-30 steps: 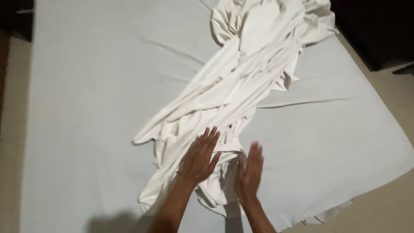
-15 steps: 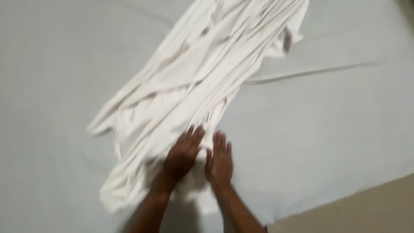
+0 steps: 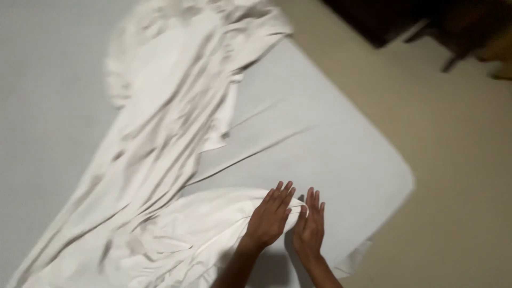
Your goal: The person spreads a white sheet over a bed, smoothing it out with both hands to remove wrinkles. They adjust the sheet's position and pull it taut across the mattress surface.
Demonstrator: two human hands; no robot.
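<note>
Pressing flat with fingers spread, the left hand [image 3: 270, 216] is lying on the rounded edge of the crumpled white sheet [image 3: 160, 160]; the right hand [image 3: 310, 226], open too, is touching the smooth grey mattress [image 3: 330, 149] just beside it. The soft, creased cloth is trailing away up-left.

Cream sheet [image 3: 160, 160] blurred, edge-cropped

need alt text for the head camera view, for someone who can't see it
Two bare hands, left hand and right hand, press flat on the edge of a rumpled cream sheet spread across a pale grey mattress, beige floor beside it.
</note>
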